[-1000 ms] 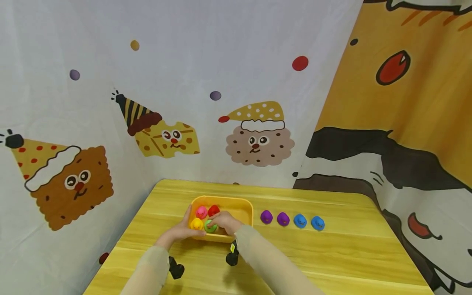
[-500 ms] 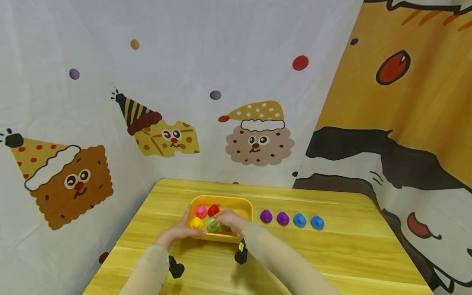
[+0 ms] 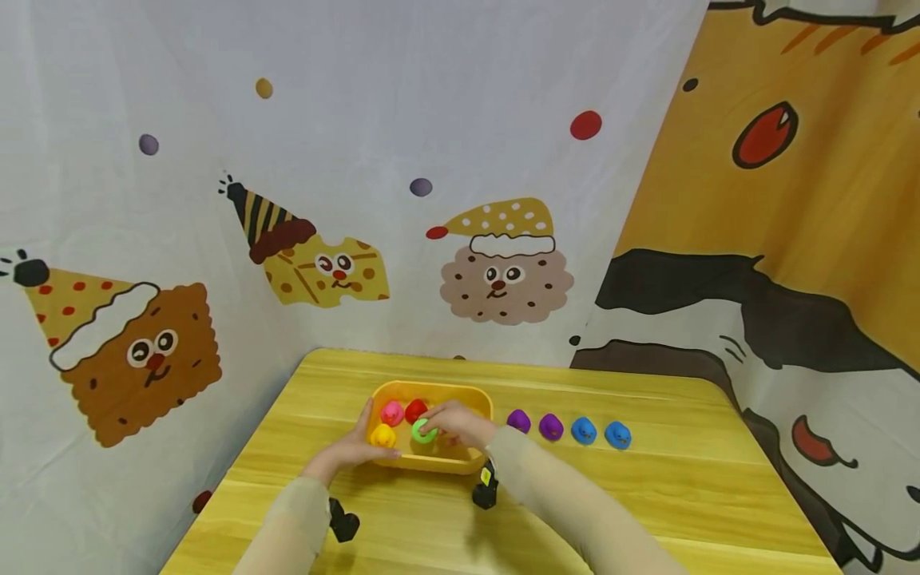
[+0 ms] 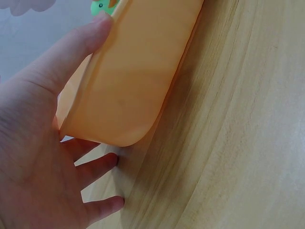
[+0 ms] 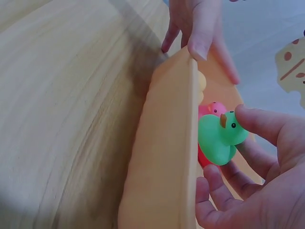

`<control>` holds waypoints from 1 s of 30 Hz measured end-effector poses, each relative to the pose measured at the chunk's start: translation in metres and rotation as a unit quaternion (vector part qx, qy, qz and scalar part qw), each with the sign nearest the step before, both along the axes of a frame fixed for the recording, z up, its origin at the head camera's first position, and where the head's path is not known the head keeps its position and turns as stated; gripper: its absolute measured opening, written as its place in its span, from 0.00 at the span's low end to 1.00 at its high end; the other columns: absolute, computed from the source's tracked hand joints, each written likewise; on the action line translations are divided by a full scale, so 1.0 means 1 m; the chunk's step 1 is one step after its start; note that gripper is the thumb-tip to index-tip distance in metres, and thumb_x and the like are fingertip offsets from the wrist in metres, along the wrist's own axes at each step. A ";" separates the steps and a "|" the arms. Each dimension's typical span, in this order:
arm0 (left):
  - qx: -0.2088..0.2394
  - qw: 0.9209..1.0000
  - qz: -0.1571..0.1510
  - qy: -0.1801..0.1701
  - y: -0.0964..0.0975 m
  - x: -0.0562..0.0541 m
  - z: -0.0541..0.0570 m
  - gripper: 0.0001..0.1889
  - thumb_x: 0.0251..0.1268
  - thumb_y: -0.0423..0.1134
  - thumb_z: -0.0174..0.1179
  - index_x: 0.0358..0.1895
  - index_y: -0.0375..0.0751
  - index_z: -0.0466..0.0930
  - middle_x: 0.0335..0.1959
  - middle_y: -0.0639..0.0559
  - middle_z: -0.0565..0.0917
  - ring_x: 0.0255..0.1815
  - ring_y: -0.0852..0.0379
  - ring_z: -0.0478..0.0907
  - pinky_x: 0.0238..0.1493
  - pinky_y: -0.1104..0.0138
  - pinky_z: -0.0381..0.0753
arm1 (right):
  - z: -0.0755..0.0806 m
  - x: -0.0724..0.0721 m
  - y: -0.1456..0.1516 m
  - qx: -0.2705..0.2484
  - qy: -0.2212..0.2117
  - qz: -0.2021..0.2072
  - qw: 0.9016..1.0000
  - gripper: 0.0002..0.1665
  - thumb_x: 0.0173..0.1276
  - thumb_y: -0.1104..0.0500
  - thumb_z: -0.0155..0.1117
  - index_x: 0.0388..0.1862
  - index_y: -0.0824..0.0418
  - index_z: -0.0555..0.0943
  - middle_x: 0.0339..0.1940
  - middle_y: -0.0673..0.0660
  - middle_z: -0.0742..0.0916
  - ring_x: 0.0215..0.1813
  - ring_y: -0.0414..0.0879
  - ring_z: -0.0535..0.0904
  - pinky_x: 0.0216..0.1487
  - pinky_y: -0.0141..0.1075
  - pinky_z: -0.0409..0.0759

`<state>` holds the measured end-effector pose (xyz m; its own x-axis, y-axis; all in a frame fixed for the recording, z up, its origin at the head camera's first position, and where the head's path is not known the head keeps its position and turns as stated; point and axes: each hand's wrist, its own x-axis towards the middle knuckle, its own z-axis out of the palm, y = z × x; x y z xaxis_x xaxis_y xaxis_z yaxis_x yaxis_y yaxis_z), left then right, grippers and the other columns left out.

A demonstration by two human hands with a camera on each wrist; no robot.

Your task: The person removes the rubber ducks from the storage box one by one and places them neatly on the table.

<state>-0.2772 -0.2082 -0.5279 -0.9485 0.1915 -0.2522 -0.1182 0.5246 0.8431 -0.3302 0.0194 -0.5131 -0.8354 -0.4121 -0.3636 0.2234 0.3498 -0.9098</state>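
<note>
My right hand (image 3: 460,423) pinches a green rubber duck (image 5: 217,140) between thumb and fingers, over the inside of a yellow plastic box (image 3: 467,391). At the box's left end my left hand (image 3: 352,449) holds the corner, the thumb on the front rim and other fingers spread along the outside, as the left wrist view shows. Inside the box sit a pink duck (image 3: 391,413), a red duck (image 3: 415,411) and a yellow duck (image 3: 383,436). Part of the box's right side is hidden by my right hand.
Right of the box, two purple ducks (image 3: 551,426) and two blue ducks (image 3: 584,430) stand in a row on the wooden table (image 3: 683,479). A printed cloth (image 3: 402,96) hangs behind the table.
My right hand has moved rightward and slightly up with the green duck, which was lower in the box beside the yellow duck. My left hand stays on the box.
</note>
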 end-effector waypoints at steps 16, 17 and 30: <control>0.001 1.000 0.007 -0.001 -0.006 -0.007 -0.015 0.72 0.41 0.57 0.77 0.77 0.45 0.24 0.76 0.28 0.42 0.73 0.28 0.47 0.69 0.38 0.43 | 0.021 0.001 0.026 0.012 0.029 0.007 0.999 0.17 0.60 0.60 0.70 0.50 0.60 0.85 0.30 0.52 0.84 0.29 0.44 0.68 0.30 0.37 0.71; 0.003 1.000 0.008 -0.002 -0.007 -0.007 -0.017 0.73 0.40 0.57 0.77 0.77 0.45 0.24 0.76 0.28 0.42 0.73 0.28 0.48 0.69 0.37 0.43 | 0.021 0.001 0.028 0.010 0.032 0.007 0.999 0.18 0.60 0.60 0.70 0.50 0.61 0.85 0.30 0.52 0.84 0.29 0.44 0.68 0.30 0.37 0.71; 0.001 1.000 0.002 -0.008 -0.005 -0.007 -0.014 0.72 0.43 0.56 0.76 0.77 0.45 0.22 0.75 0.27 0.40 0.73 0.27 0.45 0.68 0.36 0.43 | 0.028 -0.009 0.048 0.014 0.045 0.029 0.998 0.19 0.64 0.58 0.69 0.54 0.60 0.83 0.32 0.51 0.83 0.34 0.49 0.69 0.36 0.42 0.72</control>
